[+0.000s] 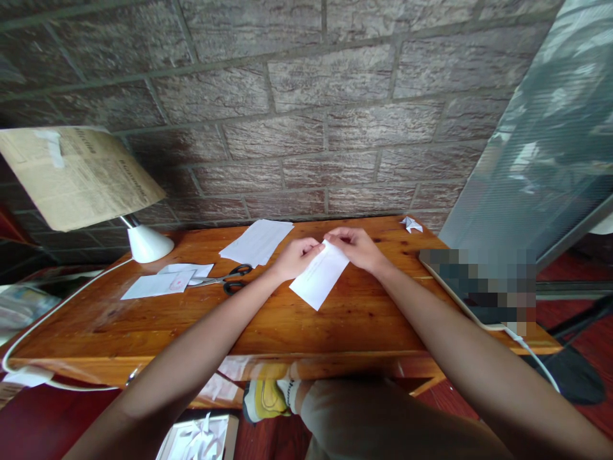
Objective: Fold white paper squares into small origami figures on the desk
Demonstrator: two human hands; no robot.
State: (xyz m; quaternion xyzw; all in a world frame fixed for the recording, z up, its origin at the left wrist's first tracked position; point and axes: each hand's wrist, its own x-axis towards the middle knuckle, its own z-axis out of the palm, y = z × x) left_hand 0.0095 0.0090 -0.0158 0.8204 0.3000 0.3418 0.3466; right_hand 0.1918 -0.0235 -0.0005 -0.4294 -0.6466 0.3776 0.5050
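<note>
A white slip of paper (pixel 320 278) with faint print hangs slanted between my hands above the middle of the wooden table. My left hand (pixel 301 257) pinches its upper left edge between thumb and curled fingers. At the top corner my right hand (pixel 355 248) grips the same paper, fingers bent over it. Both hands almost meet at that upper end. To the left lie black-handled scissors (pixel 235 279), blades resting by cut paper pieces (pixel 156 285), one with a red mark. Behind my left hand is a stack of white paper sheets (pixel 258 241).
A lamp (pixel 149 245) with a printed shade stands at the left, its white cord running along the table edge. On the right lie a folded paper figure (pixel 412 223) and a tablet-like device (pixel 460 291) with a cable. Below, a box (pixel 230 434) holds folded paper.
</note>
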